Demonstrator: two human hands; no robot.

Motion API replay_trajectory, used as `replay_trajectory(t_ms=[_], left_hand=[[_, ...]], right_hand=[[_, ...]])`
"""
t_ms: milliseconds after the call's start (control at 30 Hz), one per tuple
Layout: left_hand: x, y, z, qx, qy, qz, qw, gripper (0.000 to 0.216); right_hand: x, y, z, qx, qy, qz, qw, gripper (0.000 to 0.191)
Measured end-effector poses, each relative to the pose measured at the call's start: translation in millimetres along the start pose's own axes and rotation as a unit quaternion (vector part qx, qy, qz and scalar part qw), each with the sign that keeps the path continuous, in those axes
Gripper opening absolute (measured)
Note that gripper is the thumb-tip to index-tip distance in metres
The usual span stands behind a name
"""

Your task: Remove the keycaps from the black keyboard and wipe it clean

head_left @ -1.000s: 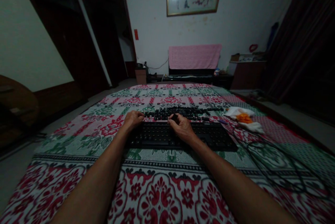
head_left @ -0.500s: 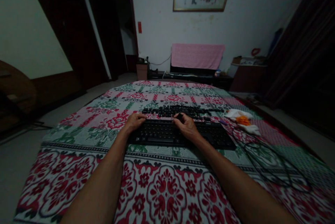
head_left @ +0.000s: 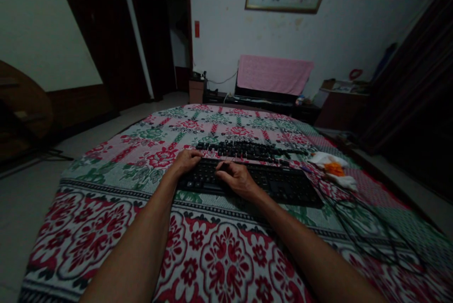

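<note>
A black keyboard [head_left: 283,185] lies across the flowered bedcover [head_left: 219,256]. Just behind it is a row of loose black keycaps [head_left: 247,149]. My left hand [head_left: 187,160] rests at the keyboard's far left corner, its fingers curled over the edge and holding it. My right hand [head_left: 236,179] sits over the left half of the keys. Its thumb and forefinger are pinched together and pressed down on the key rows. Whatever is between them is too dark to make out.
A white cloth with something orange on it [head_left: 332,168] lies to the right of the keyboard. A black cable [head_left: 357,223] loops over the cover at the right. A pink cloth [head_left: 274,74] covers a low unit at the far wall.
My right hand has drawn back from the keycap row and moved left and down onto the keys. The view has shifted, so the keyboard sits a little further right. My left hand stays at the corner.
</note>
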State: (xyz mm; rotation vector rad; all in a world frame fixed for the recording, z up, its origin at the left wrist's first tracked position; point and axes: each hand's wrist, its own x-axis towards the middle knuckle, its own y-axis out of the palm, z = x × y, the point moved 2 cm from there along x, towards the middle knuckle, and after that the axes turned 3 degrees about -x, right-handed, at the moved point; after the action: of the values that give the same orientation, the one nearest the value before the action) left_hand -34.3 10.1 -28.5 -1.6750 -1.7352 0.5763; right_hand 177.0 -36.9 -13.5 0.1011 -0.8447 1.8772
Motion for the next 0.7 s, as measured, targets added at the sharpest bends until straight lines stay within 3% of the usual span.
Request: replay_trajectory(t_ms=[367, 567, 700], left_hand=[[4.0, 0.5, 3.6, -0.01, 0.003, 0.005, 1.0, 0.035], [3.5, 0.7, 1.1, -0.013, 0.038, 0.025, 0.999, 0.034], [-1.1, -0.6, -12.3, 0.009, 0.03, 0.056, 0.998, 0.039]], right_hand=[[5.4, 2.8, 4.8, -0.044, -0.033, 0.038, 0.998, 0.017], [24.2, 5.1, 7.6, -0.073, -0.061, 0.115, 0.989, 0.01], [25.1, 6.1, 2.2, -0.043, -0.053, 0.089, 0.994, 0.01]])
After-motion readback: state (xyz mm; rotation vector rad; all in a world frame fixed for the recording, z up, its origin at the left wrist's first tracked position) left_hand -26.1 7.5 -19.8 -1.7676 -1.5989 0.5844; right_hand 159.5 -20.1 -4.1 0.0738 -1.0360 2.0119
